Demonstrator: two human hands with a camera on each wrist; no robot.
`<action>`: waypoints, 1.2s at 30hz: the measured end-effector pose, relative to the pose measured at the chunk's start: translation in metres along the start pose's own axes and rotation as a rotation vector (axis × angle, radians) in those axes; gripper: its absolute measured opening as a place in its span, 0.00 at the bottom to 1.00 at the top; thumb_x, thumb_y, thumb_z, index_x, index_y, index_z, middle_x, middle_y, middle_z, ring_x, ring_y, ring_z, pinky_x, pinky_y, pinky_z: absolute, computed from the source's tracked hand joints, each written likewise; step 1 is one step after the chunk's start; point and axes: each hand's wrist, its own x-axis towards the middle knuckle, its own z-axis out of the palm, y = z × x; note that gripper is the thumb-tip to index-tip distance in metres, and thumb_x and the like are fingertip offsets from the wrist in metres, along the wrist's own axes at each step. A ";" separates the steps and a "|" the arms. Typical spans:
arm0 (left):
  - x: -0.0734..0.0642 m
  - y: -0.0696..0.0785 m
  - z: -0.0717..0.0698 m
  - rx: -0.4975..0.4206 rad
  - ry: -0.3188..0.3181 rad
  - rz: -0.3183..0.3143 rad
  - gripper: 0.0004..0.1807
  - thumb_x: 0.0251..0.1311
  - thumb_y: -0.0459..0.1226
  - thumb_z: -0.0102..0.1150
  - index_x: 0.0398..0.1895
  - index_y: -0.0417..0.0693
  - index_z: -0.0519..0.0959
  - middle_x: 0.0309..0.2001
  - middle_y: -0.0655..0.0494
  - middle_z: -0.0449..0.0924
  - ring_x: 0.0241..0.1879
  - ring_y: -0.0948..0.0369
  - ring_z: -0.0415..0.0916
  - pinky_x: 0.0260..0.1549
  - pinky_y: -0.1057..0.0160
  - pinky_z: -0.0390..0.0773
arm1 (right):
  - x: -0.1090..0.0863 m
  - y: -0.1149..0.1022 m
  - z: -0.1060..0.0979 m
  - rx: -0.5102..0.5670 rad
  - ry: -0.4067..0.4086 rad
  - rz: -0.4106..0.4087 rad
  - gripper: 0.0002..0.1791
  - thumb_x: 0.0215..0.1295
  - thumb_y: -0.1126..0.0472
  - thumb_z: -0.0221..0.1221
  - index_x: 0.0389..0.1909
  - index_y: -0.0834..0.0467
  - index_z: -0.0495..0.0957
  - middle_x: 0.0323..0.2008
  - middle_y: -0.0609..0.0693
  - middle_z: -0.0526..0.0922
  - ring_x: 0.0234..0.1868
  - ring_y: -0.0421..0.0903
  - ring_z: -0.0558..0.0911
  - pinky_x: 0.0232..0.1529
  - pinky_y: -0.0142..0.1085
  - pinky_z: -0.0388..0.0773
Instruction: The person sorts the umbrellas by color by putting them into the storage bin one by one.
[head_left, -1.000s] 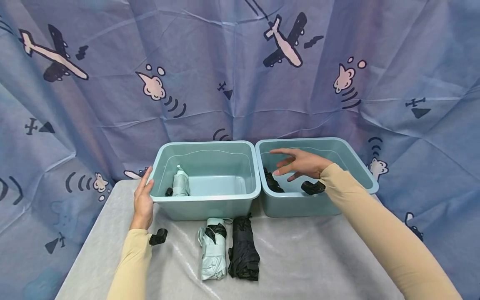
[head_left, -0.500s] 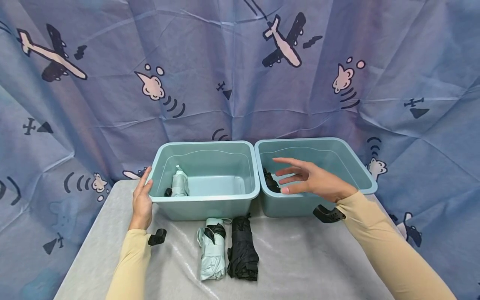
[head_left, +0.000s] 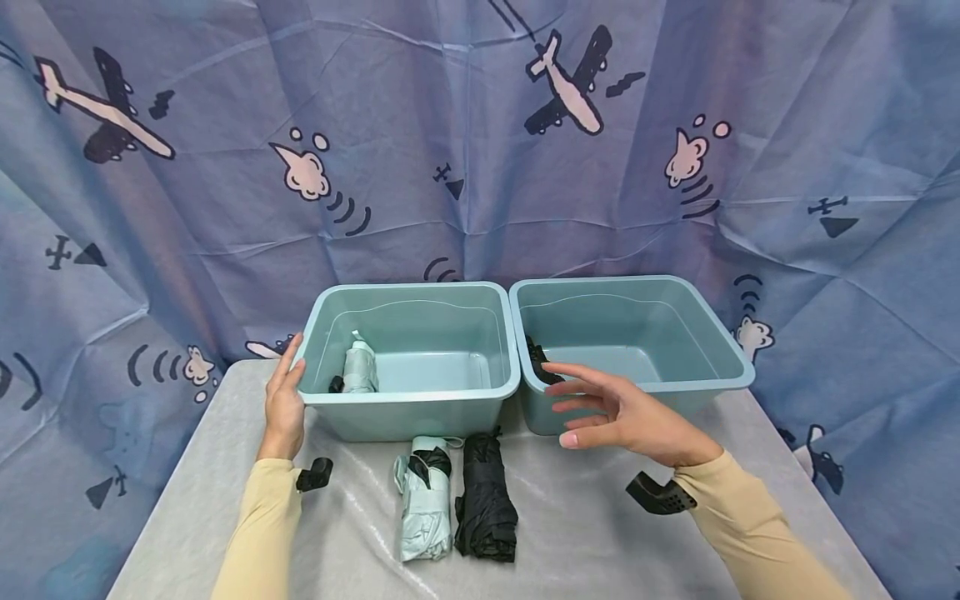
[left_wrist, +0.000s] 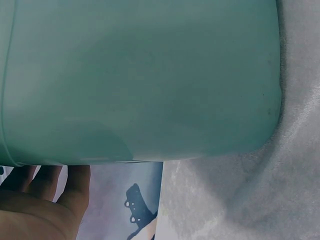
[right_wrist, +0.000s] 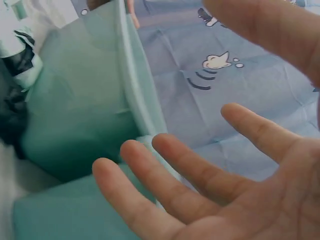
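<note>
Both spread: right hand at four o'clock, left hand at eight touching a bin, which careless pushing could shift.

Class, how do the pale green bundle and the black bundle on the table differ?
The pale green bundle shows a black patch near its far end; the black bundle looks black all over. The pale green bundle lies farther from the right hand, the black bundle nearer. Both are elongated and lie side by side on the grey table.
</note>
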 end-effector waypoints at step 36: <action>0.000 0.000 0.000 -0.012 -0.015 0.001 0.28 0.81 0.37 0.32 0.82 0.51 0.52 0.81 0.54 0.47 0.78 0.55 0.46 0.76 0.54 0.47 | 0.013 0.121 0.086 0.210 0.042 0.265 0.50 0.60 0.61 0.73 0.80 0.55 0.56 0.65 0.68 0.69 0.58 0.60 0.77 0.52 0.49 0.81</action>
